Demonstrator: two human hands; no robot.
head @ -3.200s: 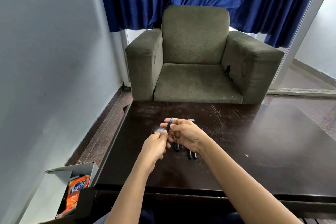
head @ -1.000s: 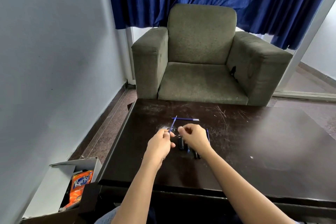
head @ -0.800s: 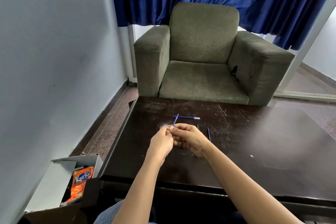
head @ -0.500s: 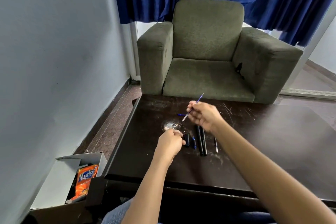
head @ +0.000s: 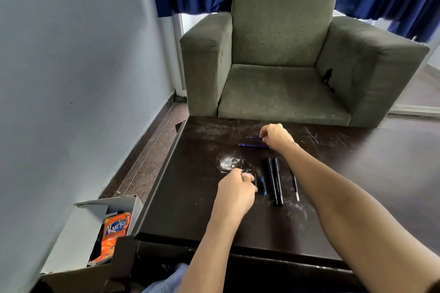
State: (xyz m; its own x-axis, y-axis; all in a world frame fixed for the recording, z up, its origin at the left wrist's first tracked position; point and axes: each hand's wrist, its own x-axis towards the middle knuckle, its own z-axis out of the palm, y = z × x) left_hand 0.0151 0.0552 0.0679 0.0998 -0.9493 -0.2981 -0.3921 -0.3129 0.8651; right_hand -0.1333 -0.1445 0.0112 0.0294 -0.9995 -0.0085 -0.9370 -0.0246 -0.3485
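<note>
dark scratched table (head: 369, 173), two black pen barrels (head: 273, 181), blue refill (head: 252, 146)

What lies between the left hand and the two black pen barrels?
Two small parts lie in that gap: a short black piece beside the left hand and a little blue piece nearer the black pen barrels. Both lie flat, so the hand could probably reach over them. The right hand pinches a blue refill farther off.

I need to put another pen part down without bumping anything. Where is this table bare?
Bare: the table right of the right hand and arm, and the strip from the left hand to the table's left edge. Crowded: between the hands, where black pen barrels and blue refills lie.
</note>
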